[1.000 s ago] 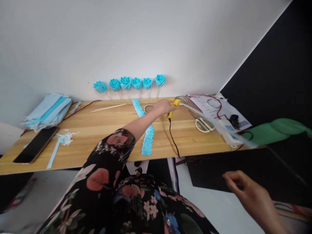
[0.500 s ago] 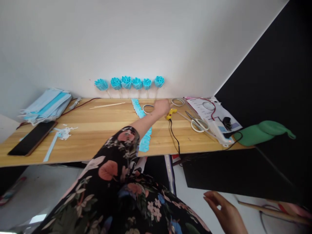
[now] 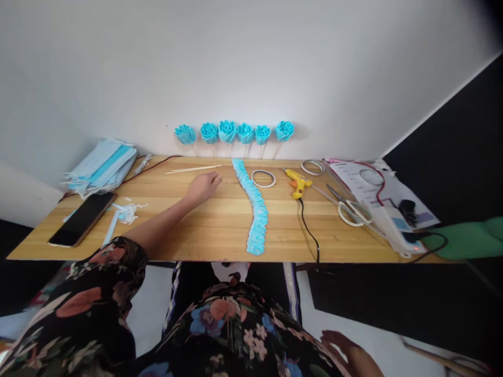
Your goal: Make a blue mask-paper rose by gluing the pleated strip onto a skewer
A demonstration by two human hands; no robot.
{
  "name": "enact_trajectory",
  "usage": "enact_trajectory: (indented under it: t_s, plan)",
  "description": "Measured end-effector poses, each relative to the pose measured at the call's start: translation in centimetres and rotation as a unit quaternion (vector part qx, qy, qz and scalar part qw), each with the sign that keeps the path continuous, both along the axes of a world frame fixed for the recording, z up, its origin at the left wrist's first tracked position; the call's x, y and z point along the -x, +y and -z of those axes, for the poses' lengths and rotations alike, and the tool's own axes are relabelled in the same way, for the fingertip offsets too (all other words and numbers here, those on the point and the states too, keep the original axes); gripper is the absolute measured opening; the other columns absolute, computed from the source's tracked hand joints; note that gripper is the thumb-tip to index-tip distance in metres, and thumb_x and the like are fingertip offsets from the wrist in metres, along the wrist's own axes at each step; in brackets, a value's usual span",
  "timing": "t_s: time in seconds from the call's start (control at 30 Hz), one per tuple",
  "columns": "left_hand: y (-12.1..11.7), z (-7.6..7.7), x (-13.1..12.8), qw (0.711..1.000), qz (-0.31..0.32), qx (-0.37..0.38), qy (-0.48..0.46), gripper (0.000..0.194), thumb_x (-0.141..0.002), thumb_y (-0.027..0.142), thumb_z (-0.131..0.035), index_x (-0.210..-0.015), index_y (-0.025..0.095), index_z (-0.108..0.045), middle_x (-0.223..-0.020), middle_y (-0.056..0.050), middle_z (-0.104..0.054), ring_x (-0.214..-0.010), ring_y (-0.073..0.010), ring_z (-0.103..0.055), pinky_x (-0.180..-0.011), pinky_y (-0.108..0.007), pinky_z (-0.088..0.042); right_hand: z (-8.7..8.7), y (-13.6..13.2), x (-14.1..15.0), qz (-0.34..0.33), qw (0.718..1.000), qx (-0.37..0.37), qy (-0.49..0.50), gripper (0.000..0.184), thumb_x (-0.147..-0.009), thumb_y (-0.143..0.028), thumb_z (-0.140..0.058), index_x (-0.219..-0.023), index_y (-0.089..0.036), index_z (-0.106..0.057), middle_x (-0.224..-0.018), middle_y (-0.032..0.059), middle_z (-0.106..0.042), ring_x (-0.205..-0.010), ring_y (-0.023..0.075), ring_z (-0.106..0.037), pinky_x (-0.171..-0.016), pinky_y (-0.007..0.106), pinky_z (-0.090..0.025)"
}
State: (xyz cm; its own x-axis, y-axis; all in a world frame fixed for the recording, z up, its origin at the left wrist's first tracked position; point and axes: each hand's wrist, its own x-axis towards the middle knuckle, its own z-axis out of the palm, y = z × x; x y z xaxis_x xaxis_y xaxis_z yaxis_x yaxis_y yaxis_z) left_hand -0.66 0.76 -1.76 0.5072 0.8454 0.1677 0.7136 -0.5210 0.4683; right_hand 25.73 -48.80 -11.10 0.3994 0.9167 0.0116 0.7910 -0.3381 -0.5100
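Note:
My left hand [image 3: 204,188] is over the table, its fingers curled together and nothing showing in them. It is just below two thin wooden sticks [image 3: 193,169] that lie on the wood. To its right runs a pleated light-blue strip [image 3: 257,209], with a roll of tape [image 3: 263,178] beside it. Farther right lies a yellow glue gun [image 3: 298,183] on its side, its black cord trailing over the front edge. Below that edge, away from the table things, my right hand [image 3: 351,356] hangs with fingers loosely apart and holds nothing visible.
Several blue paper-like flowers [image 3: 227,132] on sticks lean against the wall. On the left are stacked face masks [image 3: 100,166], a phone [image 3: 82,220] and white scraps [image 3: 128,213]. Scissors [image 3: 353,212], another tape roll [image 3: 313,167], a power strip [image 3: 398,230] and papers [image 3: 353,175] occupy the right.
My left hand has moved left, from beside the glue gun across the blue strip to near the sticks. The view has shifted. My right hand stays low, below the table edge.

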Motion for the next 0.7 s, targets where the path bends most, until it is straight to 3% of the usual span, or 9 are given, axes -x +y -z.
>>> enact_trajectory:
  t_s: [0.07, 0.13, 0.23, 0.4, 0.5, 0.6, 0.7]
  plan:
    - [0.8, 0.6, 1.0, 1.0, -0.011, 0.013, -0.013, 0.038, -0.099, 0.041, -0.04, -0.087, 0.02, -0.069, -0.085, -0.008, -0.072, -0.081, -0.0233, -0.062, -0.067, -0.03, -0.035, -2.2, 1.8, 0.5, -0.06, 0.996, 0.047, 0.05, 0.029, -0.094, -0.045, -0.054, -0.079, -0.033, -0.076, -0.082, 0.0014, -0.08, -0.075, 0.0256, -0.08, -0.063, 0.029, -0.063]
    - [1.2, 1.2, 1.5, 0.999, -0.011, 0.027, -0.025, 0.035, -0.098, 0.039, -0.042, -0.087, 0.02, -0.069, -0.088, -0.007, -0.073, -0.082, -0.0222, -0.062, -0.068, -0.029, -0.037, -4.2, 3.3, 1.1, -0.093, 0.992, 0.054, 0.068, 0.032, -0.096, -0.045, -0.054, -0.075, -0.03, -0.071, -0.076, 0.0007, -0.077, -0.068, 0.0211, -0.077, -0.06, 0.025, -0.06]
    - [0.9, 1.7, 1.9, 0.998, 0.0, 0.048, -0.04, 0.034, -0.096, 0.037, -0.043, -0.086, 0.019, -0.07, -0.09, -0.006, -0.075, -0.082, -0.0208, -0.063, -0.069, -0.028, -0.038, -6.0, 5.0, 1.6, -0.069, 0.997, -0.005, 0.035, 0.033, -0.097, -0.046, -0.054, -0.072, -0.027, -0.065, -0.064, -0.0005, -0.068, -0.055, 0.0172, -0.069, -0.054, 0.023, -0.055]
    - [0.5, 1.8, 2.3, 0.996, 0.022, 0.073, -0.053, 0.029, -0.094, 0.035, -0.049, -0.089, 0.019, -0.072, -0.088, -0.005, -0.075, -0.08, -0.0197, -0.064, -0.068, -0.027, -0.038, -8.0, 9.7, 1.5, -0.086, 0.991, -0.085, -0.061, 0.02, -0.097, -0.039, -0.056, -0.084, -0.03, -0.068, -0.074, 0.002, -0.073, -0.062, 0.0208, -0.072, -0.057, 0.029, -0.056]
    - [0.6, 1.7, 2.4, 0.995, 0.03, 0.078, -0.056, 0.026, -0.093, 0.034, -0.053, -0.091, 0.018, -0.073, -0.085, -0.005, -0.075, -0.076, -0.0189, -0.063, -0.066, -0.027, -0.038, -9.9, 15.1, 1.0, -0.117, 0.977, -0.134, -0.114, 0.013, -0.098, -0.033, -0.057, -0.097, -0.028, -0.069, -0.087, 0.0058, -0.077, -0.078, 0.024, -0.075, -0.073, 0.035, -0.059]
    - [0.6, 1.8, 2.4, 0.995, 0.038, 0.075, -0.057, 0.025, -0.093, 0.032, -0.053, -0.089, 0.018, -0.074, -0.084, -0.004, -0.075, -0.075, -0.0179, -0.063, -0.066, -0.027, -0.038, -12.0, 21.8, 0.1, -0.182, 0.96, -0.147, -0.155, 0.022, -0.1, -0.031, -0.052, -0.113, -0.027, -0.07, -0.102, 0.0102, -0.077, -0.095, 0.0277, -0.073, -0.088, 0.042, -0.057]
    - [0.6, 1.9, 2.5, 0.995, 0.043, 0.068, -0.057, 0.025, -0.092, 0.031, -0.052, -0.089, 0.019, -0.073, -0.083, -0.004, -0.075, -0.075, -0.0176, -0.063, -0.066, -0.027, -0.038, -12.7, 28.8, -1.8, -0.207, 0.943, -0.147, -0.213, 0.031, -0.1, -0.03, -0.049, -0.119, -0.022, -0.071, -0.114, 0.0141, -0.075, -0.11, 0.0323, -0.067, -0.099, 0.05, -0.052]
